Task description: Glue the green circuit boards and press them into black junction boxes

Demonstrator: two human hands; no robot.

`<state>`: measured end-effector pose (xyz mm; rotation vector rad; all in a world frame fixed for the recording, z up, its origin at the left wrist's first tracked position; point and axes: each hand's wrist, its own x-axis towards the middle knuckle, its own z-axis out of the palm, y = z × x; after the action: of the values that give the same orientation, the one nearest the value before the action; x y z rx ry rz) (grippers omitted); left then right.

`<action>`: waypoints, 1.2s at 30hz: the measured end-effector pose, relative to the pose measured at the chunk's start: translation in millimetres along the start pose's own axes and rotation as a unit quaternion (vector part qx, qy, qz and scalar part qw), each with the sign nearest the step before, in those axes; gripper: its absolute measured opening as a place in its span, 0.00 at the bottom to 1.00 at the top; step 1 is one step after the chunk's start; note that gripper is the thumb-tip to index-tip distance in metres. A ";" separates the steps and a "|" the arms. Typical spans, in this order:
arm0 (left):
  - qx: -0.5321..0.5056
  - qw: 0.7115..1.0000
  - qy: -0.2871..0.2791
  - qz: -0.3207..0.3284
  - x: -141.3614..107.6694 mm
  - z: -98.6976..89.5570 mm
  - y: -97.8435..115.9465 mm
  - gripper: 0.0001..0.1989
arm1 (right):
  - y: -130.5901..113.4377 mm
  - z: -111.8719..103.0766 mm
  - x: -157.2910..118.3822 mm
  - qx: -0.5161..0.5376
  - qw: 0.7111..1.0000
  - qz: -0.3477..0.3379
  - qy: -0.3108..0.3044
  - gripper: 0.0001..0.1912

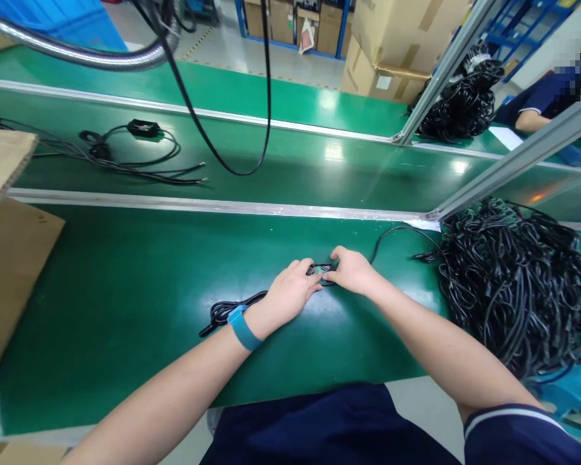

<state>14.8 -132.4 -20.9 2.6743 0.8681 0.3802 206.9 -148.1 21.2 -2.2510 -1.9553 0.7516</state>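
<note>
A small black open case with a green circuit board (326, 274) lies low over the green worktop, partly hidden by fingers. My left hand (290, 292), with a teal band at the wrist, is closed on its left side. From the right, my right hand (352, 271) pinches its other end between thumb and fingers. A coiled black cable (223, 312) lies beside my left wrist. Another thin black cable (382, 242) runs from behind my right hand toward a large pile of black cables (518, 290).
At left stands a cardboard box (17, 258) with its flap up. Beyond the metal rail (223, 205) lie several cables with a black open case (144, 128). A black cable loop (268, 97) hangs overhead. A slanted metal post (508, 161) rises at right; a co-worker's arm (532, 121) shows behind.
</note>
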 end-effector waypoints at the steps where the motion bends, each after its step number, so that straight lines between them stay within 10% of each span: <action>1: -0.012 1.000 0.006 0.005 -0.5 0.8 -1.6 0.14 | 0.5 2.5 -2.2 0.014 1.000 -0.020 0.014 0.23; 7: -0.020 0.998 0.057 0.000 -5.2 3.0 -2.5 0.17 | -0.4 10.3 -6.7 0.016 0.998 -0.062 0.017 0.12; 21: -0.060 0.996 -0.046 0.039 -1.8 -14.1 -12.6 0.16 | -4.1 3.6 -14.7 -0.011 0.997 -0.079 0.003 0.15; 29: -0.124 0.979 -0.103 -0.127 -8.0 -43.7 -15.3 0.10 | 8.7 17.0 -11.5 -0.050 0.972 -0.229 0.009 0.09; 36: -0.158 0.979 -0.088 -0.099 -4.2 -42.1 -19.7 0.08 | 15.4 22.9 -2.9 -0.016 0.970 -0.241 -0.008 0.09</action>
<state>-13.0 -111.2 10.0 2.2682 0.9245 0.2088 211.6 -159.8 -3.6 -1.6670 -2.3916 0.6733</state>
